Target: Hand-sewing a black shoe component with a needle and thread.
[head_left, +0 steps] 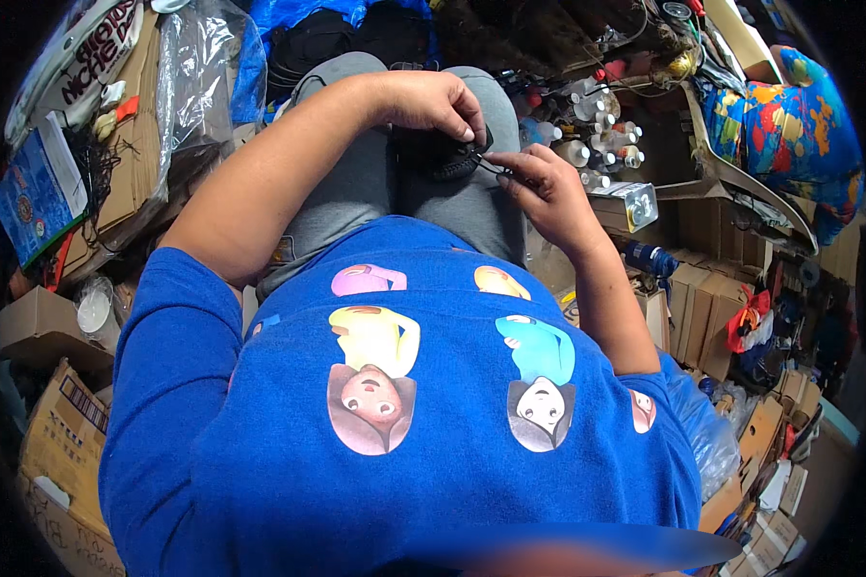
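A black shoe (455, 169), dark and partly hidden, rests on my lap between my grey-trousered thighs. My left hand (440, 104) is curled over its top, fingers bent down and closed at its upper edge. A thin black cord (489, 166), seemingly a lace or thread, runs from the shoe toward the right. My right hand (541, 185) pinches that cord between thumb and forefinger, just beside the shoe. Part of the shoe lies in shadow under my left palm, so its full shape cannot be made out.
Several small bottles (601, 135) stand to the right of my knees, near a clear square container (635, 207). Cardboard boxes (707, 308) crowd the right side. On the left are clear plastic sheeting (197, 87), a blue booklet (38, 197) and a brown carton (48, 327).
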Tool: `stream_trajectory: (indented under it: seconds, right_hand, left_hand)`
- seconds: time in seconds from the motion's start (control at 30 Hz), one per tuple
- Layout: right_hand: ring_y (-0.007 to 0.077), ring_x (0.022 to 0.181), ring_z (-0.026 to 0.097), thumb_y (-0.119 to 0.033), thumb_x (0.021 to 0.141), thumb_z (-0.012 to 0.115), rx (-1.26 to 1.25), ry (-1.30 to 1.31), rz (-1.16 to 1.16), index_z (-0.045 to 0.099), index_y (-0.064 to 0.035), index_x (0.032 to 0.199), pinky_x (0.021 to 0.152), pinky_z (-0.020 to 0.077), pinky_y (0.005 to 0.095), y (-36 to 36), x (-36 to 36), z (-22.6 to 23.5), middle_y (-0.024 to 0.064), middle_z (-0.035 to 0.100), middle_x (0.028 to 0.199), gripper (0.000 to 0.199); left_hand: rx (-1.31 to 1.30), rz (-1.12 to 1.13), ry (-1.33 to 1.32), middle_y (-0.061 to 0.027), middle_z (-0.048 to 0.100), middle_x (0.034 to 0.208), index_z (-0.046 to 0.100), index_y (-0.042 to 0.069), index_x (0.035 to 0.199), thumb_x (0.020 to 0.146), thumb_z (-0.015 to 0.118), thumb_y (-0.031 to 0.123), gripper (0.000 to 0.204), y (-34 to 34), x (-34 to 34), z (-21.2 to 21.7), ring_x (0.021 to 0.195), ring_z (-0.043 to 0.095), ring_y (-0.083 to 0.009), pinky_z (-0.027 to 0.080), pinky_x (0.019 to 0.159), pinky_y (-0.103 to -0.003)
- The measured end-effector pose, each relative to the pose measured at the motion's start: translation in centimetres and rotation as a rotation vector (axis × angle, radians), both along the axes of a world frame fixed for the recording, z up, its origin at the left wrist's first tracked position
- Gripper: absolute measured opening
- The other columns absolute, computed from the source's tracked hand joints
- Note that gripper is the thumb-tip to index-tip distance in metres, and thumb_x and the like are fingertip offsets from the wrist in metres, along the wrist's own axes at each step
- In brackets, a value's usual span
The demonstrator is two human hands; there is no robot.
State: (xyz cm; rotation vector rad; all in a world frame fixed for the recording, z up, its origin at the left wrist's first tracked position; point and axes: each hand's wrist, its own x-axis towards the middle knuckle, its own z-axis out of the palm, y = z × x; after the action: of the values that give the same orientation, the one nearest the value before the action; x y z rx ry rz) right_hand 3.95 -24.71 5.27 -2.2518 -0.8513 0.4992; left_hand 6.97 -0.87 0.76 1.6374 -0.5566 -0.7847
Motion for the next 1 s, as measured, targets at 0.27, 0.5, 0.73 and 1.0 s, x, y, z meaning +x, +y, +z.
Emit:
stream_trajectory:
  seconds: [0.27,0.5,0.73,1.0]
  right_hand:
    - [0.0296,0.073,0.054,-0.008,0.075,0.062,-0.053,-0.100,-0.012,0.067,-0.0141,0.103,0.067,0.0439,0.0373,0.2,-0.9,0.0,0.0113,0.053,0.077,0.030]
    - [0.0292,0.075,0.055,-0.008,0.072,0.062,-0.048,-0.239,0.008,0.069,-0.0133,0.095,0.067,0.0424,0.0370,0.7,-0.3,-0.2,0.0102,0.056,0.075,0.025]
    - [0.0249,0.080,0.057,-0.009,0.075,0.063,-0.120,-0.015,-0.012,0.069,-0.0121,0.096,0.074,0.0434,0.0335,1.4,1.1,1.0,0.0093,0.055,0.078,0.022]
    - [0.0130,0.095,0.053,-0.012,0.084,0.060,0.155,0.568,-0.066,0.065,-0.0053,0.107,0.085,0.0401,0.0258,-1.2,3.8,-2.6,0.0036,0.058,0.099,0.024]
  left_hand:
    - [0.018,-0.006,-0.002,-0.0082,0.067,0.098,0.065,-0.003,0.103,0.079,0.060,0.011,0.028,0.1,-0.1,0.5,0.093,0.060,-0.0154,0.042,0.091,-0.029]
    - [-0.012,0.008,0.006,-0.0076,0.067,0.097,0.065,-0.003,0.103,0.080,0.060,0.010,0.027,0.1,-0.1,0.0,0.091,0.060,-0.0145,0.043,0.089,-0.028]
    - [0.059,0.035,-0.056,-0.0069,0.067,0.097,0.064,-0.003,0.105,0.083,0.060,0.010,0.026,-0.2,-0.2,0.3,0.090,0.060,-0.0139,0.045,0.087,-0.028]
    - [0.093,-0.025,-0.075,-0.0076,0.066,0.101,0.063,-0.002,0.107,0.083,0.060,0.010,0.027,-0.3,0.5,0.3,0.095,0.059,-0.0149,0.043,0.090,-0.029]
